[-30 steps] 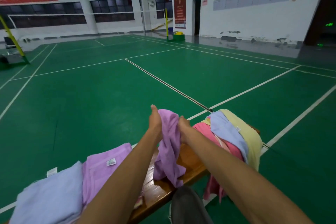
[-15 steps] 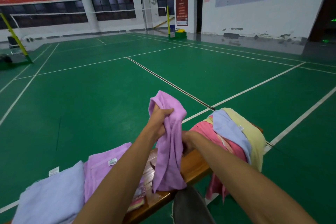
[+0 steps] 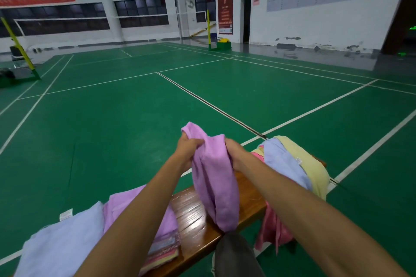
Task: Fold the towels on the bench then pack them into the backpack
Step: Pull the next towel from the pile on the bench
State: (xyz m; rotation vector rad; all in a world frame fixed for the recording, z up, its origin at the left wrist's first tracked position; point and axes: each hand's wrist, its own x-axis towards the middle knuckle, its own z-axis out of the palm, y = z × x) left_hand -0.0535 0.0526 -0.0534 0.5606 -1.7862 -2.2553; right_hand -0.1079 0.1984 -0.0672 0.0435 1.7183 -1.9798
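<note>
Both hands hold the purple towel (image 3: 213, 177) up above the counter (image 3: 195, 213). The left hand (image 3: 188, 148) has its fingers curled round a bunched top edge; the right hand (image 3: 234, 150) grips the cloth just beside it. The towel hangs limp in a narrow rope, its tail just off the counter's near edge. It looks light, soft and floppy, so it will sag wherever unsupported. Best taken at two corners of one edge and spread taut. Right of the counter's bare middle lies the unfolded heap (image 3: 290, 164); left lie folded towels (image 3: 67, 238). No backpack shows.
</note>
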